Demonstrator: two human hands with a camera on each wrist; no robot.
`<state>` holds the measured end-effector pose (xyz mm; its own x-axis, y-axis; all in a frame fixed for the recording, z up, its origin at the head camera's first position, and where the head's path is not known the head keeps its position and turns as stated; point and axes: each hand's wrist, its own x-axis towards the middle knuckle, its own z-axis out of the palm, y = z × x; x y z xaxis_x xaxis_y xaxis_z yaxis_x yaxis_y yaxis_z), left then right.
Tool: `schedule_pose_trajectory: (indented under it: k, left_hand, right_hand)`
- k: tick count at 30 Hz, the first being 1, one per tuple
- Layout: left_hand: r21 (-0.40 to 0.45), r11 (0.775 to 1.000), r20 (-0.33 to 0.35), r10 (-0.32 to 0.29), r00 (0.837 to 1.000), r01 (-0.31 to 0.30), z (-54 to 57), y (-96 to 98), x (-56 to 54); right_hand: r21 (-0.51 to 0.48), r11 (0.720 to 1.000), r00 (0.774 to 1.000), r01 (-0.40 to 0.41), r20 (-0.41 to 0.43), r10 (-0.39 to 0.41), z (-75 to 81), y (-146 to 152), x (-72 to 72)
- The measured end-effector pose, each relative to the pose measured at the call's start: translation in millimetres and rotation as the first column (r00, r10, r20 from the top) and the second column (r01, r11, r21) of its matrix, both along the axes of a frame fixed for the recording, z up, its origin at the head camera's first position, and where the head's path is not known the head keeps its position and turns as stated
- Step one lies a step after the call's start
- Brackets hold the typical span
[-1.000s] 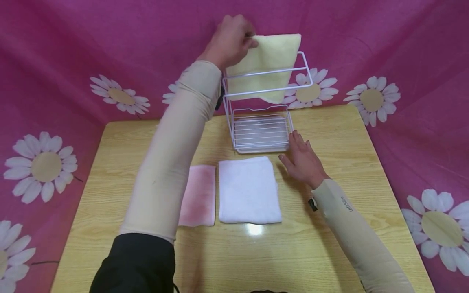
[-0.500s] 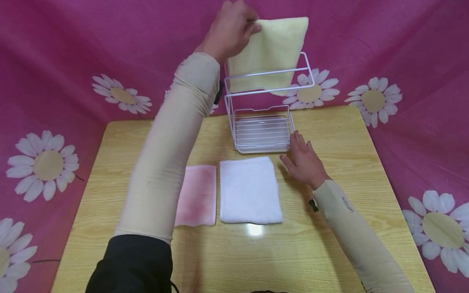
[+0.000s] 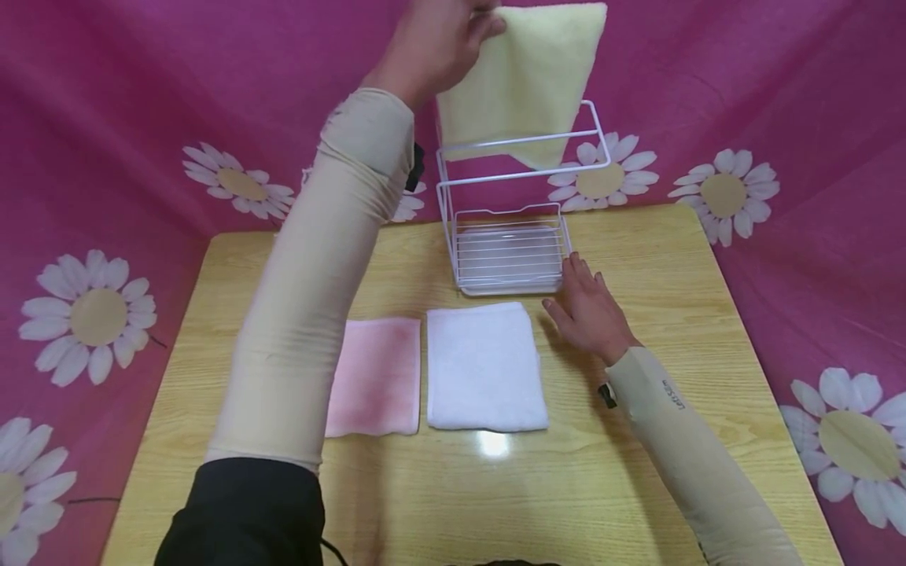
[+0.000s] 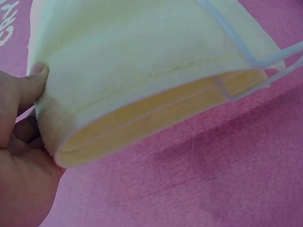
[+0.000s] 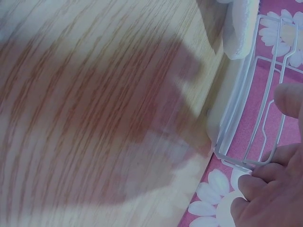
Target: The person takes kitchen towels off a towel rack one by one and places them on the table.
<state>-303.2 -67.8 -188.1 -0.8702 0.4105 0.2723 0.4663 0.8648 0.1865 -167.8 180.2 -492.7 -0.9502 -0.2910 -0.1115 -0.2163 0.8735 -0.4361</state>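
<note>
My left hand (image 3: pixel 442 51) pinches the upper left corner of a folded pale yellow towel (image 3: pixel 527 82) above and behind a white wire rack (image 3: pixel 524 174). In the left wrist view, thumb and fingers grip the towel's folded edge (image 4: pixel 142 61); the rack's upper wire passes beside it. The towel's lower part shows behind the rack's upper bars in the head view. With fingers extended, my right hand (image 3: pixel 594 318) touches the right side of the rack's base. Its fingertips lie against the wire (image 5: pixel 232 163) in the right wrist view.
A folded white towel (image 3: pixel 487 369) lies on the wooden table (image 3: pixel 453 495) in front of the rack. Beside it is a pink towel (image 3: pixel 375 377), partly hidden by my left arm. A magenta cloth with daisies (image 3: pixel 679 71) hangs behind the table.
My left hand has risen, lifting the yellow towel with it, so its lower edge is higher behind the rack's bars. My right hand has stayed at the rack's base.
</note>
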Motion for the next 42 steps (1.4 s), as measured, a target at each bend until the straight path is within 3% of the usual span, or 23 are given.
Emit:
schedule_pose_trajectory:
  k: [9,21,25,29,33,36,42]
  left_hand:
    - [-0.003,0.997,0.008,0.076,0.997,-0.076,13.6,-6.8,5.4]
    - [0.048,0.991,-0.029,0.126,0.992,-0.124,24.2,-29.2,16.8]
    - [0.054,0.983,-0.006,0.174,0.985,-0.173,27.8,-36.8,21.9]
    - [0.105,0.964,0.051,0.238,0.97,-0.242,33.9,-45.6,27.0]
    - [0.127,0.932,0.104,0.329,0.939,-0.34,41.1,-54.6,31.6]
    - [0.118,0.919,0.121,0.363,0.924,-0.376,46.2,-63.2,33.1]
    - [0.108,0.915,0.094,0.38,0.92,-0.389,52.9,-82.8,40.0]
  right_hand:
    - [0.0,1.0,1.0,0.0,-0.011,0.0,-1.0,2,-1.8]
    - [-0.003,1.0,1.0,-0.003,-0.005,0.003,0.4,0,-3.9]
    - [-0.003,1.0,1.0,-0.006,-0.01,0.006,0.4,0,-4.8]
    - [-0.004,1.0,1.0,-0.009,-0.007,0.009,0.6,1,-5.9]
    - [0.003,1.0,1.0,-0.003,0.002,0.003,0.4,1,-7.3]
    - [0.003,1.0,1.0,0.0,0.003,0.0,-0.4,2,-8.0]
    - [-0.005,1.0,1.0,-0.01,-0.008,0.01,-3.1,3,-8.5]
